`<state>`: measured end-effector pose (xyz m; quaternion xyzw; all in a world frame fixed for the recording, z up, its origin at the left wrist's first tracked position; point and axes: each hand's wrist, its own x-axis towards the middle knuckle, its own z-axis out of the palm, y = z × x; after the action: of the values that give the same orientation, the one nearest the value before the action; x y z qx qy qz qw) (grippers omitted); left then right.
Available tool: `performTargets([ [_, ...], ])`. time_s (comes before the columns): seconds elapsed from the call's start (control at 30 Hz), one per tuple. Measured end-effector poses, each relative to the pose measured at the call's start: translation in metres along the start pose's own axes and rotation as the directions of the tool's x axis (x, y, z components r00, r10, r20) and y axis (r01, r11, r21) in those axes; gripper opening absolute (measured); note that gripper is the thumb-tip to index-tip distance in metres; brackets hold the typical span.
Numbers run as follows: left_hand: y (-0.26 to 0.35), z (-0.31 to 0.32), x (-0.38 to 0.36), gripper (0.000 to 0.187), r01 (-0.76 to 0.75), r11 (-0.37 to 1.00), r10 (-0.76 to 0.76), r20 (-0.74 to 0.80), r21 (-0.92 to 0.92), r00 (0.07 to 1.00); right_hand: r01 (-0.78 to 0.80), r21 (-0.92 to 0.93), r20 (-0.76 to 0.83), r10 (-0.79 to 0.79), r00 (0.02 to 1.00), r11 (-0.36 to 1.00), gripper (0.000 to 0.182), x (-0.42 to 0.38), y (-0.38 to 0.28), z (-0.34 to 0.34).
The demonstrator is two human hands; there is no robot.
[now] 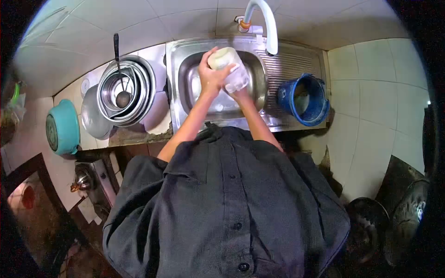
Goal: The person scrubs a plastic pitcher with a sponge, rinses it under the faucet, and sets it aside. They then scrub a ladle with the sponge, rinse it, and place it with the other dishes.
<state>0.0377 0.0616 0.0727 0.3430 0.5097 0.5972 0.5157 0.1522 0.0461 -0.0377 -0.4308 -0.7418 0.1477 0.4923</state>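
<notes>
Over the steel sink basin, a pale, translucent jar with a cream-coloured round end is held at a tilt. White foam appears to cover its near part. My left hand is closed around the jar's left side, with the thumb across its front. At the jar's lower end is my right hand, gripping it. Foam and the jar hide most of the right fingers, and I cannot make out whether some are inside. Behind the basin, a white curved faucet arches to the right of the jar.
Left of the sink stand nested steel bowls with a ladle in them. A steel plate leans beside them. A turquoise basin sits at the far left. On the ridged drainboard is a blue bucket.
</notes>
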Motion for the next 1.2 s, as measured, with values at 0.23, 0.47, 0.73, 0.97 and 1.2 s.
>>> performTargets([
  [0.23,0.017,-0.007,-0.009,0.081,-0.212,0.977,0.21,0.262,-0.021,0.942,-0.6,0.8,0.502,0.527,0.686,0.02,0.058,0.031,-0.05,-0.047],
  [0.47,0.009,-0.015,-0.009,0.081,-0.001,0.971,0.105,0.421,-0.24,0.901,-0.445,0.801,0.595,0.457,0.661,-0.4,0.052,0.028,-0.06,-0.052],
  [0.73,-0.017,-0.016,-0.011,0.078,0.225,0.815,0.005,0.394,-0.534,0.919,-0.365,0.922,0.374,0.549,0.748,-0.131,0.056,0.017,-0.074,-0.047],
  [0.97,-0.031,-0.052,0.005,0.054,0.296,0.725,-0.289,0.115,-0.622,0.95,-0.57,0.742,0.671,0.392,0.629,-0.353,0.054,0.009,-0.047,-0.097],
  [1.2,-0.068,-0.052,-0.009,0.047,0.494,0.723,-0.455,0.206,-0.483,0.867,-0.654,0.413,0.345,0.556,0.756,0.633,0.039,0.022,-0.05,-0.084],
])
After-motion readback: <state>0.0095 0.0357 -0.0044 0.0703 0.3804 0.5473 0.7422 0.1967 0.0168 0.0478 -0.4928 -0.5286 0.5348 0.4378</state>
